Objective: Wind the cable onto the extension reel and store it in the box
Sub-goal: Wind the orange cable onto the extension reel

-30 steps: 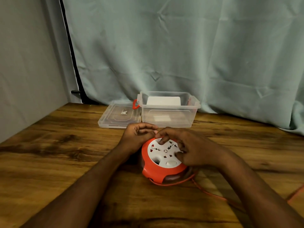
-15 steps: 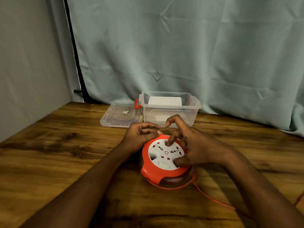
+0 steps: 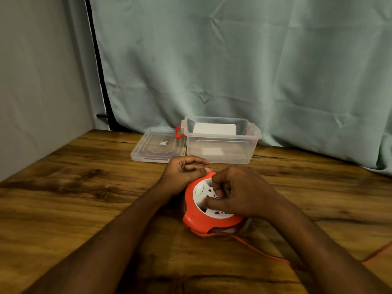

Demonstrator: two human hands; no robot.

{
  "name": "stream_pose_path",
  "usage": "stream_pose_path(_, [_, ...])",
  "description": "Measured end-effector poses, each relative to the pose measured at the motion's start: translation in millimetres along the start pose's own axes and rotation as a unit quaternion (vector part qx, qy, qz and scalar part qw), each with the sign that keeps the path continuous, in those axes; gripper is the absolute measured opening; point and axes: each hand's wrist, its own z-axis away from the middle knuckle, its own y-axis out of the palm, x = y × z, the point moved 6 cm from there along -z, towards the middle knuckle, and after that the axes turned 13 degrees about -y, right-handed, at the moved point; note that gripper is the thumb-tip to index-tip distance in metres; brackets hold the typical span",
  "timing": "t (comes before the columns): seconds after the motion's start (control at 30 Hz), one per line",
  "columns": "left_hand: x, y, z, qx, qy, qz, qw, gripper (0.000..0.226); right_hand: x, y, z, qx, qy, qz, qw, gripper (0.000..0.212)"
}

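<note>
An orange extension reel (image 3: 198,220) with a white socket face lies flat on the wooden table in front of me. My left hand (image 3: 183,174) grips its far left rim with curled fingers. My right hand (image 3: 239,192) sits on top of the white face, fingers curled into it, thumb pressed on the face. A thin orange cable (image 3: 261,252) runs from under the reel toward the right and passes under my right forearm. The clear plastic box (image 3: 222,153) stands open behind the reel.
The box's clear lid (image 3: 157,148) lies flat to the left of the box, beside an orange latch (image 3: 178,132). A white card leans inside the box. A pale curtain hangs behind the table, and a grey wall closes the left side.
The white socket face has turned, its round button moving from the near side to the left. My right hand has swung round with it; the loose cable on the table is shorter.
</note>
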Motion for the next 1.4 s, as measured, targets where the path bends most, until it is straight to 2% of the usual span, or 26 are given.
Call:
stream_pose_path(0.13, [-2.6,-1.6,-0.5,-0.009,0.007,-0.009,1.0,0.022,-4.4,-6.7,0.4,0.009,-0.004,0.007,1.0,0.021])
stream_pose_path(0.27, [-3.5,-1.5,0.5,-0.013,0.005,-0.014,1.0,0.024,-17.6,-16.0,6.3,0.045,0.014,-0.021,0.999,0.059])
stream_pose_path(0.43, [-5.1,-0.4,2.7,-0.009,0.006,-0.021,1.0,0.023,-21.2,-10.7,9.7,0.099,0.016,-0.093,0.991,0.084])
stream_pose_path(0.6, [-5.0,2.2,3.9,0.007,0.004,-0.01,1.0,0.03,-21.3,-5.7,9.9,0.105,0.018,-0.144,0.984,0.096])
stream_pose_path(0.73, [-5.9,3.9,4.4,0.015,0.006,-0.004,1.0,0.027,-18.0,-12.0,11.8,0.094,0.026,-0.151,0.984,0.099])
stream_pose_path(1.0, [-6.5,2.8,6.1,0.017,0.001,-0.006,1.0,0.031,-15.6,-14.4,11.4,0.07,0.048,-0.111,0.99,0.091])
stream_pose_path(1.27, [-3.9,2.0,3.8,0.017,-0.006,-0.001,1.0,0.031,-11.7,-11.5,8.4,0.063,0.043,-0.012,0.997,0.053])
stream_pose_path(1.4, [-4.4,4.1,4.5,0.015,0.001,0.014,1.0,0.03,-2.4,-7.3,3.1,0.04,0.019,0.026,0.999,0.052])
